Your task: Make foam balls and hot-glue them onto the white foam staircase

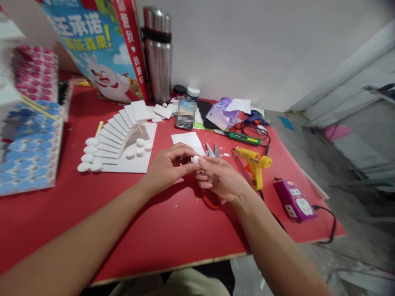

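Working with both hands brought together over the red table (169,242), near its middle. Left hand (169,166) and right hand (220,174) meet fingertip to fingertip, thumbs and forefingers closed on a small white piece (195,159). Piece is up off the surface, mostly hidden by the fingers; exact shape cannot be told.

State of work, judging by the layout: part way along. A cluster of white ovals (89,158) sits at the left edge of the white board (135,166); these look finished, or at least set aside. A looser group of small white rounds (140,143) lies on the board itself; whether these are done or waiting, cannot say. The piece in the fingers seems unfinished, since it is being handled away from both groups.

Fanned white cards (113,130) overlap in an arc across the board, neatly ordered, none in hand. They appear prepared but with nothing fixed to them that I can make out.

Tools: scissors (211,201) lie partly under the right hand, blades parted, pale scraps near the tips. Yellow glue gun (254,162) rests to the right, untouched. White sheet (185,140) just beyond the hands.
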The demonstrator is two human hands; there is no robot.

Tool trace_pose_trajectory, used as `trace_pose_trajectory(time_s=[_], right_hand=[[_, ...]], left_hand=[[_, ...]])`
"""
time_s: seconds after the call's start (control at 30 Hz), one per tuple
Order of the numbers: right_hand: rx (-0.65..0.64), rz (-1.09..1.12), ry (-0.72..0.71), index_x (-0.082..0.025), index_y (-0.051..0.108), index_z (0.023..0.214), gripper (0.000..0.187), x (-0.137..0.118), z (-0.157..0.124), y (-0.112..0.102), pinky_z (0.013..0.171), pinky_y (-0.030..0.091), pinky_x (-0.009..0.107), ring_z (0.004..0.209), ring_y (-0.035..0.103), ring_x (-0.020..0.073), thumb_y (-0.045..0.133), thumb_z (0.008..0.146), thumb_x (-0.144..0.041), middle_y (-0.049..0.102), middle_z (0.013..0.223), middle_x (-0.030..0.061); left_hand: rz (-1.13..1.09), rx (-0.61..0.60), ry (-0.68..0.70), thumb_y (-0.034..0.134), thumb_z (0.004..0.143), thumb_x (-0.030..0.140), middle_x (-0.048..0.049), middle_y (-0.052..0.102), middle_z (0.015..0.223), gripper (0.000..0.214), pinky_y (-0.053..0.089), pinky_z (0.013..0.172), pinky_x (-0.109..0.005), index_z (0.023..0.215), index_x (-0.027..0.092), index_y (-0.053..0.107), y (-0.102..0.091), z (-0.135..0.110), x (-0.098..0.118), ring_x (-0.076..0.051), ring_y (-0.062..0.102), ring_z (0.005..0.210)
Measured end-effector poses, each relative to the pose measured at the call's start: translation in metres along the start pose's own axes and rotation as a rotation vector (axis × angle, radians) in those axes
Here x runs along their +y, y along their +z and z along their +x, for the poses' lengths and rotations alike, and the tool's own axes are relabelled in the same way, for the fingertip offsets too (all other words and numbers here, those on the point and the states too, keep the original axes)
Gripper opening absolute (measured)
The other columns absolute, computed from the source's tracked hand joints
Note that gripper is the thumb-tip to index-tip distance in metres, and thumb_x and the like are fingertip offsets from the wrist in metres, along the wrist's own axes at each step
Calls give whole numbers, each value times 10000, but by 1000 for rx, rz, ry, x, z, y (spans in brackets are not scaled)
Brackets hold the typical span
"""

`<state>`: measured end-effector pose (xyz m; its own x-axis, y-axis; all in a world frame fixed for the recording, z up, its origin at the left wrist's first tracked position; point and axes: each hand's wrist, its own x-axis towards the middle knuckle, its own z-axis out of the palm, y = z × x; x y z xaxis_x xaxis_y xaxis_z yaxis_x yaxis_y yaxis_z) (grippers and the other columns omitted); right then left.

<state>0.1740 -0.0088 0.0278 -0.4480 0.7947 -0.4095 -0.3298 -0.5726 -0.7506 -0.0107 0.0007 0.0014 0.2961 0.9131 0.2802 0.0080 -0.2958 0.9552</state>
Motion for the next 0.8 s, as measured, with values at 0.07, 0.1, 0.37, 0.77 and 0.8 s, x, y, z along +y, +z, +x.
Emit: trace_pose_trajectory(time_s=[0.07, 0.1, 0.37, 0.77, 0.8], right_hand=[[1, 32, 26, -133, 652, 806, 353, -1, -1, 0, 439, 240, 156, 545, 387, 41, 935, 691, -309, 528, 676, -38], [1, 42, 31, -129, 653, 808, 356, -1, -1, 0, 441, 247, 152, 547, 394, 39, 938, 685, -303, 541, 685, -34], [0, 25, 3, -128, 626, 756, 354, 3, 3, 0, 424, 223, 155, 495, 289, 15, 931, 699, -297, 477, 625, -69], [-46, 10, 11, -146, 658, 780, 387, 3, 1, -2, 466, 349, 179, 562, 429, 68, 869, 766, -470, 542, 674, -25], [-38, 17, 21, -148, 661, 780, 410, 1, 1, -2, 463, 362, 183, 571, 452, 76, 838, 786, -518, 577, 700, -8]], left_hand=[[-3, -13, 17, 756, 879, 310, -77, 679, 1025, 132, 506, 867, -325, 958, 208, 781, 0, 0, 1, -204, 638, 996], [0, -11, 21, 743, 889, 301, -77, 679, 1031, 121, 506, 872, -323, 955, 211, 786, 0, 0, 1, -201, 638, 1001], [134, -33, 51, 736, 893, 287, -68, 693, 1013, 103, 492, 859, -330, 951, 212, 778, -2, -1, 2, -202, 647, 971], [40, -22, 10, 712, 917, 301, -66, 669, 1036, 122, 491, 907, -327, 972, 210, 771, 0, -1, 3, -188, 637, 999], [0, -12, -5, 724, 906, 297, -67, 670, 1043, 122, 492, 917, -328, 973, 211, 775, 0, 0, 3, -190, 637, 1013]])
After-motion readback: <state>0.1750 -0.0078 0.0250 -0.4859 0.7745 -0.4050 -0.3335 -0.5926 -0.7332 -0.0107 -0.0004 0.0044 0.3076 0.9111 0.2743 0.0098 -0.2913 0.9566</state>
